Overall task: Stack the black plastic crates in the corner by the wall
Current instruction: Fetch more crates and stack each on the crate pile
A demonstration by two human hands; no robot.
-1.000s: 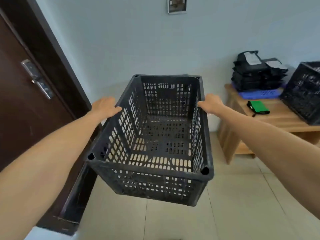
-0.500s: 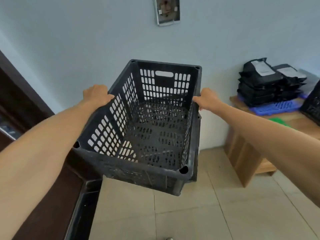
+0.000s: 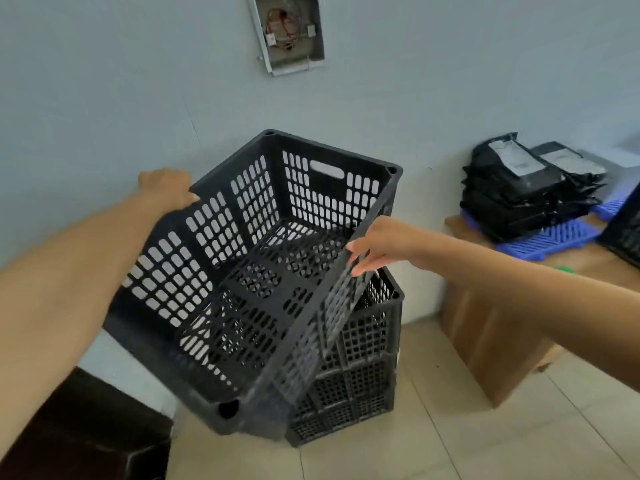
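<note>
I hold an empty black plastic crate in the air, tilted with its left side higher. My left hand grips its left long rim. My right hand grips the right long rim, fingers curled over the edge. Under the crate's right side stands a stack of black crates on the floor against the pale blue wall. The held crate hides most of that stack; only its right and front faces show. Whether the held crate touches the stack I cannot tell.
A dark brown door frame juts in at bottom left. At right a wooden bench carries a blue slatted tray, piled black bags and part of another black crate. An open wall box hangs above.
I have swung the crate right and down toward the wall, over the floor stack, which has come into view. The crate tilts more, and the door has slid out to the lower left.
</note>
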